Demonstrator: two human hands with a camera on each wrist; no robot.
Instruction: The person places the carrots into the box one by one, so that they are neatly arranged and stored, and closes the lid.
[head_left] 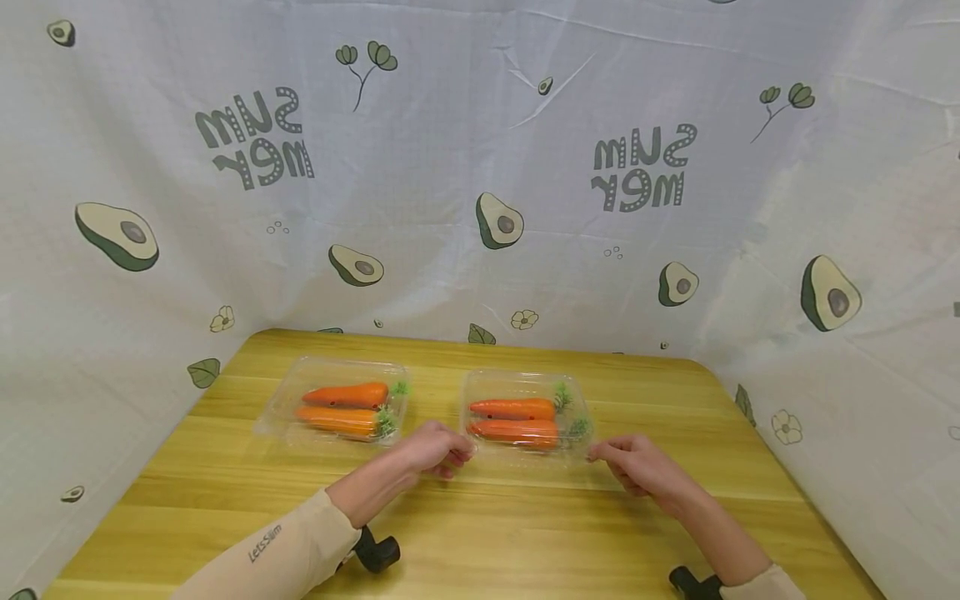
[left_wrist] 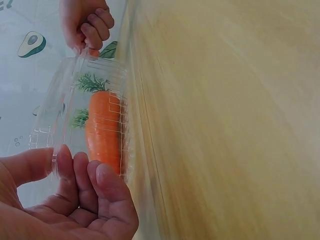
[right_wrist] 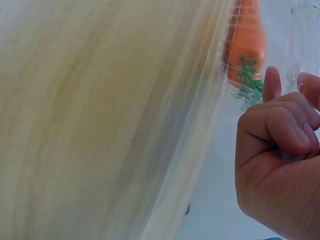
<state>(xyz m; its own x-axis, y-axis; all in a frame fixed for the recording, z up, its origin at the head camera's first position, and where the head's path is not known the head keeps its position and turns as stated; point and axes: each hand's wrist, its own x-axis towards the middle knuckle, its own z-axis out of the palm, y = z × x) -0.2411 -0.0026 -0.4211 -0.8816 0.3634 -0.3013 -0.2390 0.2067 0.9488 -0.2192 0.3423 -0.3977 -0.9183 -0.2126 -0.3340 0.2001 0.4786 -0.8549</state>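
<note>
A clear plastic clamshell box [head_left: 525,382] with two orange carrots [head_left: 517,430] in it lies on the wooden table, their green tops toward the right. My left hand [head_left: 437,448] pinches the rim at the box's near left corner between thumb and index finger, as the left wrist view shows closely. At the near right corner, my right hand [head_left: 637,467] pinches the rim too, its other fingers curled in. From the right wrist view, part of one carrot [right_wrist: 247,40] shows through the box wall beyond that hand [right_wrist: 280,135].
Left of this box stands a second clear plastic box [head_left: 330,368] holding two more carrots with green tops. The wooden table [head_left: 510,533] ends at the back and sides against a white curtain [head_left: 420,167] printed with avocados and lettering.
</note>
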